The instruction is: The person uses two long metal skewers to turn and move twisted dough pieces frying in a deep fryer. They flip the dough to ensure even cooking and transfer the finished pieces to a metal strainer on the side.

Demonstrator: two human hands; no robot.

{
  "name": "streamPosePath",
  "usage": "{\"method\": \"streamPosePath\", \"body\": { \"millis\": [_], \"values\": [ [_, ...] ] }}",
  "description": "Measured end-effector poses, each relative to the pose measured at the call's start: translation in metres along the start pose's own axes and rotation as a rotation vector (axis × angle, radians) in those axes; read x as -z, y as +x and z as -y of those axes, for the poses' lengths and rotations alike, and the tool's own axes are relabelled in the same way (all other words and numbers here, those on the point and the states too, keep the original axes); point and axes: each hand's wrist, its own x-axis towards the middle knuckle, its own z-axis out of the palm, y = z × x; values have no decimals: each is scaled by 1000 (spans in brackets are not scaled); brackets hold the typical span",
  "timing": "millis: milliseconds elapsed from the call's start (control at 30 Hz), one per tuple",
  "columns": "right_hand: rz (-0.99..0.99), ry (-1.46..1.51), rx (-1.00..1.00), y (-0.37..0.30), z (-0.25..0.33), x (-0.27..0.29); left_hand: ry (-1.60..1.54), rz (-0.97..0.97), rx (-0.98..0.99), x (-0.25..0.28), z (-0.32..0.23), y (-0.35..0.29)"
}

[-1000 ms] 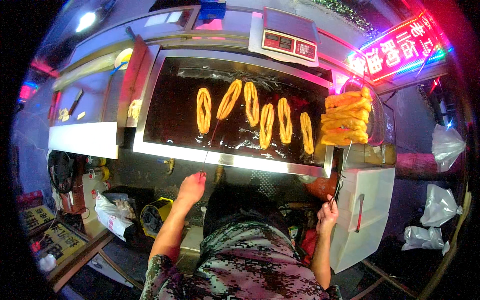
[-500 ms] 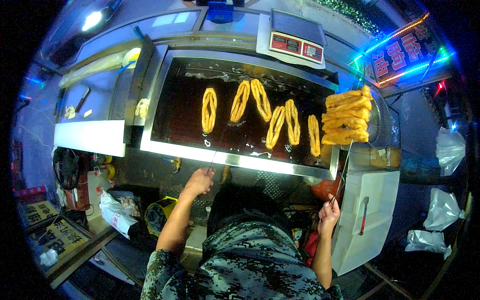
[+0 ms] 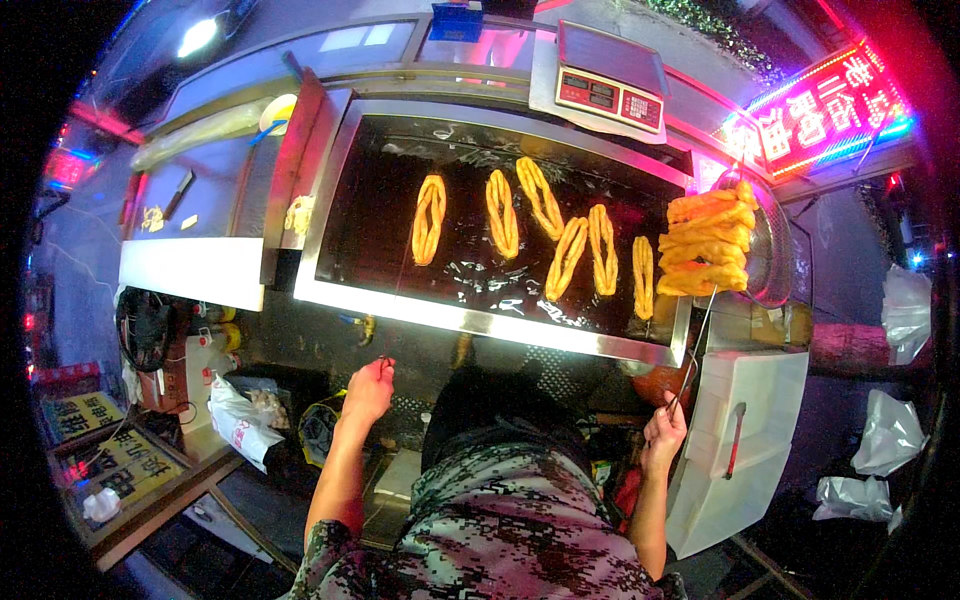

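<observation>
- At far left, a knife lies on the work surface, above a white board; both rest as they did half a second ago.
- The left hand, below the fryer's near edge, has its fingers curled together, clamped on a thin rod. It has moved left and a little away from that edge since the previous frame.
- The rod now runs up over the rim toward the leftmost dough piece; before, it pointed toward the second one. Whether its tip touches the dough I cannot tell.
- Six long, golden dough pieces lie in the dark oil of the fryer. The second piece has swung round: its top leaned right earlier, and now leans slightly left, well apart from the third one's top.
- The scale stays behind the fryer.
- The right hand has hardly moved, fingers closed around a slim metal tool that reaches up to the stack of fried dough at the fryer's right end.
- White drawers stand right of that hand.
- At upper right, the sign has turned from mostly blue to pink-red.
</observation>
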Motion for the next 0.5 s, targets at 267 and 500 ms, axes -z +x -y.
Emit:
{"method": "streamPosePath", "body": {
  "millis": [267, 500],
  "values": [
    [-2, -19, -8, 5, 0, -5, -444, 346, 314, 17, -17, 5],
    [-43, -16, -27, 5, -6, -2, -1054, 462, 350, 52, -7, -1]
  ]
}}
